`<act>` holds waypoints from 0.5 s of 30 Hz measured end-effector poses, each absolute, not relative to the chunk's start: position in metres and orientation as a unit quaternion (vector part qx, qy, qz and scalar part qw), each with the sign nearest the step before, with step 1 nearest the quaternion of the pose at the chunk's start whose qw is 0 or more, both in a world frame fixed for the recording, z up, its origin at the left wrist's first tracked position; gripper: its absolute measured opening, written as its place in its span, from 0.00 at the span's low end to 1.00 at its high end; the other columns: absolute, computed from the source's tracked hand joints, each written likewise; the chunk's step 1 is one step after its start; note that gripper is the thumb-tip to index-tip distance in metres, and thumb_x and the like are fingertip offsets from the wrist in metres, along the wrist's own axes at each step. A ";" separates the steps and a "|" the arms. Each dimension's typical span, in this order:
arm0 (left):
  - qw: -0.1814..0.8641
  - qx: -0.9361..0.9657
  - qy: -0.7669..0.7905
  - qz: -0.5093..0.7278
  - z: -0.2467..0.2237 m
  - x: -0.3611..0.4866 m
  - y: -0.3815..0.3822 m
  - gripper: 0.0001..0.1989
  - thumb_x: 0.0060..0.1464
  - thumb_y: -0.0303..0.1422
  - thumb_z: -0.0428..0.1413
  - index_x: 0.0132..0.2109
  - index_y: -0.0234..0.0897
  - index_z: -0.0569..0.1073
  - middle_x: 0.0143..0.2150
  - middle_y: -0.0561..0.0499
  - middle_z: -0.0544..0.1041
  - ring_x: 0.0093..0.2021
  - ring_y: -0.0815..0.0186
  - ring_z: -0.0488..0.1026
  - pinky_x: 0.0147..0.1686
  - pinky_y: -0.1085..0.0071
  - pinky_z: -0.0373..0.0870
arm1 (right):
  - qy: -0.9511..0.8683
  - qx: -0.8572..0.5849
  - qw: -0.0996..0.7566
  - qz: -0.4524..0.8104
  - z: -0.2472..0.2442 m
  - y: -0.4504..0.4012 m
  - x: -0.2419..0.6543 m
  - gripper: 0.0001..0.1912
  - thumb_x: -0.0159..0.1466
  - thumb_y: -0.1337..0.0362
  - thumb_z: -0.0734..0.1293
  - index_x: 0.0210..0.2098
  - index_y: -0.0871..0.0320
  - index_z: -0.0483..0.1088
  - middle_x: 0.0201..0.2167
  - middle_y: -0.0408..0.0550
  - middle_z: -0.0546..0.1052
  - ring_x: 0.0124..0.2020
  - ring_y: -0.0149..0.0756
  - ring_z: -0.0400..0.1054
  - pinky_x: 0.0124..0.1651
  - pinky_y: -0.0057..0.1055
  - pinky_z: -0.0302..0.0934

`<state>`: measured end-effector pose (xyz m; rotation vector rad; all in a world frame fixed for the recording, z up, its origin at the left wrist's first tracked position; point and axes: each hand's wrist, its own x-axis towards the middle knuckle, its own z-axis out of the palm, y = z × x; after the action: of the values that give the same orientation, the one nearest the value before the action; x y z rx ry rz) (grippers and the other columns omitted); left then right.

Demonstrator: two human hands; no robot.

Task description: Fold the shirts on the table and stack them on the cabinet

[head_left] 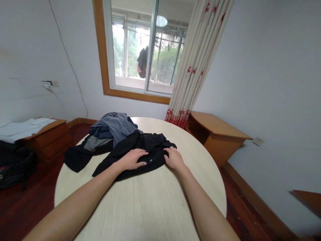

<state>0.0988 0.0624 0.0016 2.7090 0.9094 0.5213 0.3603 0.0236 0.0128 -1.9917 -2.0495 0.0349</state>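
Observation:
A black garment (155, 147) lies spread and wrinkled on the round table (150, 207), with a small white mark near its front edge. My left hand (134, 158) rests on the fabric, fingers stretched out and thumb apart. At the garment's right end is my right hand (174, 158), its bent fingertips touching the cloth and its thumb apart from them. Behind and to the left, a heap of grey-blue clothes (116, 125) meets the black garment. A grey piece of cloth (96, 143) and a black fabric end (79, 159) lie at the heap's front left.
Left of the table stands a wooden drawer unit (54, 139) with papers on top, and a black bag (15, 164) beside it. A wooden desk (218, 134) stands at the right wall. A curtain (190, 73) hangs beside the window behind the table.

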 end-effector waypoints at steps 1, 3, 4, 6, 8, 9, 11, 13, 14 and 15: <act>0.122 0.933 0.292 0.171 0.004 0.099 0.061 0.23 0.58 0.37 0.58 0.60 0.37 0.72 0.62 0.40 0.71 0.62 0.53 0.67 0.62 0.57 0.62 | -0.696 -0.704 0.138 0.011 0.012 0.024 0.363 0.21 0.66 0.62 0.62 0.57 0.57 0.71 0.53 0.56 0.72 0.54 0.47 0.65 0.53 0.39 0.58; 0.129 0.946 0.261 0.144 0.007 0.099 0.057 0.24 0.55 0.36 0.60 0.58 0.38 0.74 0.64 0.40 0.70 0.63 0.53 0.66 0.63 0.56 0.61 | -0.666 -0.734 0.133 0.015 0.010 0.027 0.372 0.21 0.66 0.59 0.63 0.57 0.57 0.71 0.54 0.57 0.70 0.56 0.48 0.64 0.55 0.40 0.58; 0.134 0.949 0.253 0.129 0.008 0.099 0.055 0.26 0.52 0.37 0.62 0.59 0.39 0.73 0.65 0.40 0.68 0.64 0.51 0.65 0.64 0.54 0.60 | -0.649 -0.749 0.133 0.020 0.008 0.028 0.377 0.21 0.66 0.57 0.63 0.57 0.57 0.71 0.55 0.57 0.70 0.56 0.49 0.64 0.55 0.41 0.58; 0.149 0.952 0.246 0.104 0.010 0.100 0.052 0.33 0.48 0.42 0.66 0.60 0.41 0.72 0.68 0.39 0.63 0.67 0.45 0.60 0.65 0.48 0.55 | -0.619 -0.772 0.140 0.029 0.005 0.031 0.387 0.23 0.67 0.55 0.63 0.58 0.57 0.69 0.57 0.58 0.69 0.57 0.50 0.64 0.55 0.42 0.58; 0.175 0.950 0.241 0.088 0.013 0.101 0.047 0.35 0.49 0.49 0.65 0.61 0.42 0.71 0.70 0.40 0.61 0.69 0.43 0.57 0.66 0.45 0.52 | -0.599 -0.784 0.160 0.028 0.002 0.034 0.393 0.27 0.66 0.55 0.63 0.62 0.59 0.65 0.59 0.60 0.67 0.58 0.51 0.63 0.56 0.43 0.58; 0.191 0.949 0.236 0.083 0.014 0.101 0.045 0.33 0.52 0.52 0.62 0.61 0.44 0.72 0.70 0.41 0.61 0.69 0.44 0.56 0.66 0.45 0.51 | -0.597 -0.783 0.176 0.021 0.002 0.035 0.395 0.29 0.65 0.56 0.64 0.64 0.60 0.62 0.61 0.62 0.66 0.59 0.52 0.62 0.57 0.43 0.58; 0.218 0.949 0.218 0.074 0.017 0.103 0.039 0.30 0.55 0.55 0.57 0.60 0.46 0.72 0.69 0.43 0.63 0.70 0.46 0.56 0.66 0.46 0.51 | -0.609 -0.763 0.215 0.001 0.000 0.037 0.396 0.33 0.63 0.59 0.66 0.66 0.61 0.58 0.63 0.63 0.63 0.61 0.52 0.61 0.59 0.44 0.57; 0.220 0.952 0.204 0.068 0.018 0.108 0.031 0.34 0.51 0.58 0.59 0.61 0.47 0.71 0.69 0.43 0.63 0.69 0.46 0.56 0.66 0.46 0.50 | -0.641 -0.725 0.250 -0.017 0.000 0.038 0.393 0.35 0.62 0.63 0.67 0.67 0.61 0.56 0.64 0.62 0.62 0.62 0.51 0.60 0.61 0.45 0.56; 0.213 0.954 0.201 0.069 0.018 0.111 0.027 0.38 0.47 0.58 0.62 0.62 0.47 0.71 0.69 0.41 0.63 0.69 0.45 0.57 0.66 0.45 0.50 | -0.662 -0.703 0.260 -0.021 -0.001 0.038 0.391 0.35 0.61 0.65 0.67 0.66 0.60 0.57 0.64 0.61 0.63 0.63 0.51 0.59 0.63 0.45 0.55; 0.202 0.956 0.201 0.073 0.019 0.115 0.022 0.40 0.44 0.57 0.65 0.62 0.46 0.71 0.69 0.40 0.62 0.68 0.44 0.58 0.66 0.45 0.50 | -0.684 -0.681 0.262 -0.022 -0.001 0.038 0.389 0.34 0.60 0.67 0.67 0.66 0.60 0.59 0.64 0.60 0.64 0.63 0.50 0.59 0.64 0.46 0.53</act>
<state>0.1149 0.0225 0.0185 2.6689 0.5616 0.2042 0.3889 0.0381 -0.0013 -1.8420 -1.8501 -0.0589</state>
